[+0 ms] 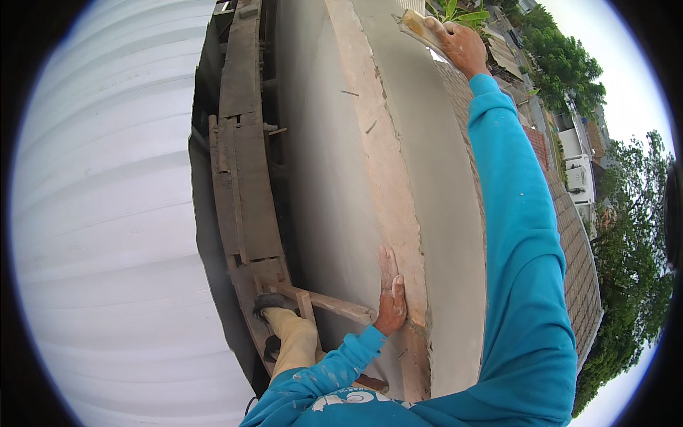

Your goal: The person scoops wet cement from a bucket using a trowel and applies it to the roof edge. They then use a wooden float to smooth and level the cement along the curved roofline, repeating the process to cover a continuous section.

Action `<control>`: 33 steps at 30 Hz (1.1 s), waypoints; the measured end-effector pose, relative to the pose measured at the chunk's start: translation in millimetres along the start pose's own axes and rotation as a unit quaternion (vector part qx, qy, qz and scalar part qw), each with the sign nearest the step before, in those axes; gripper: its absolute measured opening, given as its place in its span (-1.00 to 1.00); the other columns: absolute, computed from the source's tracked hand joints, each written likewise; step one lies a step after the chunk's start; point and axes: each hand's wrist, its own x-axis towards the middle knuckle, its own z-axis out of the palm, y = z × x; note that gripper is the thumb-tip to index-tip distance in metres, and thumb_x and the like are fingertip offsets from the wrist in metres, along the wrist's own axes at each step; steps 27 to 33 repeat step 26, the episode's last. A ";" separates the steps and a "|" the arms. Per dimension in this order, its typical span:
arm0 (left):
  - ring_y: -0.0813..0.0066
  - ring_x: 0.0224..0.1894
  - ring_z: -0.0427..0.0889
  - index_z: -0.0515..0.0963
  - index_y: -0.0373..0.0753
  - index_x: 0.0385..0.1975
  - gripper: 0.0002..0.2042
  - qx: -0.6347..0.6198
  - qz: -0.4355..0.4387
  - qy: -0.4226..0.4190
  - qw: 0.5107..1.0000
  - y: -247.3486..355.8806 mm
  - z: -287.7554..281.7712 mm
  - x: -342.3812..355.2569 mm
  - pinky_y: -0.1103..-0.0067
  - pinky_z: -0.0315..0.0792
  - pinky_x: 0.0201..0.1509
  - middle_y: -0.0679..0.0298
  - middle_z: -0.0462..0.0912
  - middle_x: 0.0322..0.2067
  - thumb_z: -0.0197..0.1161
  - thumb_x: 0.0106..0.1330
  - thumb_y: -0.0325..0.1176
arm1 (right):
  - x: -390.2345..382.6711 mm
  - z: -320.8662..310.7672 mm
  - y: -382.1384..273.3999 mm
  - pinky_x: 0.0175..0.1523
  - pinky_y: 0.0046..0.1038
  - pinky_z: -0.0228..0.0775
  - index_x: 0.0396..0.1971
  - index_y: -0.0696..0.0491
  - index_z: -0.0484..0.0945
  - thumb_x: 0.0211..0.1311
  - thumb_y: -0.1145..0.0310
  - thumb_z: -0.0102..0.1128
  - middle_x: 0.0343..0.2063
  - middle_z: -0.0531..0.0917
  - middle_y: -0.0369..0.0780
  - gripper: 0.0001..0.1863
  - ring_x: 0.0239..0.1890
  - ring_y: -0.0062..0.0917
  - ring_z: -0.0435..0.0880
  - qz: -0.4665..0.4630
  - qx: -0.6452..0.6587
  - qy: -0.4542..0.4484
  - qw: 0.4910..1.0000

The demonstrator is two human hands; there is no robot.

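My right hand (462, 46) reaches far up and closes around a plastering float (415, 23) with a wooden body, at the upper end of the smooth grey wall surface (441, 213). Fingers hide part of the tool. Lower down, my left hand (391, 299) lies flat with stretched fingers against a long, pale, mortar-stained wooden board (384, 171) running along the wall. Bent nails (371, 127) stick out beside it. A darker grey wall face (320, 156) is on the board's left.
Weathered scaffold planks (245, 185) run at left, my dark shoe (269, 302) upon them. A wooden pole (334, 306) juts toward the wall near my left hand. White corrugated roofing (107, 213) fills the left. Tiled roofs (569, 249) and trees (626, 263) lie beyond, at right.
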 end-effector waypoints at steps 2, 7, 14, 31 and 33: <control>0.03 0.51 -0.33 -0.12 -0.38 0.43 -0.43 -0.008 0.000 -0.007 1.000 1.5 -1.8 0.8 0.32 -0.33 0.52 -0.07 -0.32 0.47 -0.38 0.56 -0.16 | 29.2 19.8 -11.0 -0.08 -0.16 0.44 -0.17 0.00 0.68 0.11 -0.42 -0.14 -0.31 0.68 -0.03 -0.23 -0.23 -0.16 0.66 -0.016 -0.039 -0.016 0.999; 0.00 0.51 -0.33 -0.16 -0.38 0.44 -0.43 -0.015 0.000 -0.020 1.000 5.7 -2.2 2.6 0.34 -0.32 0.51 -0.09 -0.37 0.47 -0.39 0.56 -0.16 | 79.0 71.5 -12.3 -0.31 -0.16 0.46 -0.03 -0.32 0.60 0.30 0.09 -0.01 -0.43 0.62 -0.14 -0.70 -0.37 -0.20 0.64 -0.283 -0.217 0.080 0.931; -0.04 0.51 -0.30 -0.17 -0.36 0.44 -0.40 -0.018 -0.030 -0.035 0.999 -1.3 -2.2 -1.9 0.31 -0.28 0.51 -0.11 -0.37 0.46 -0.38 0.55 -0.11 | 72.4 106.7 -7.3 -0.34 -0.17 0.42 -0.17 -0.27 0.63 0.26 0.17 0.05 -0.54 0.55 -0.16 -0.79 -0.47 -0.23 0.59 -0.405 -0.191 0.192 0.873; 0.15 0.52 -0.45 -0.32 -0.30 0.45 -0.31 0.007 -0.017 -0.054 0.998 -5.4 2.3 -0.7 0.36 -0.41 0.53 0.06 -0.40 0.48 -0.45 0.53 0.09 | -156.4 4.0 -9.9 -0.14 -0.24 0.46 -0.40 0.01 0.62 -0.14 -0.10 0.38 -0.36 0.66 -0.06 -0.52 -0.26 -0.24 0.66 -0.262 0.071 0.064 0.960; 0.15 0.52 -0.45 -0.32 -0.30 0.45 -0.31 0.007 -0.017 -0.054 0.998 -5.4 2.3 -0.7 0.36 -0.41 0.53 0.06 -0.40 0.48 -0.45 0.53 0.09 | -156.4 4.0 -9.9 -0.14 -0.24 0.46 -0.40 0.01 0.62 -0.14 -0.10 0.38 -0.36 0.66 -0.06 -0.52 -0.26 -0.24 0.66 -0.262 0.071 0.064 0.960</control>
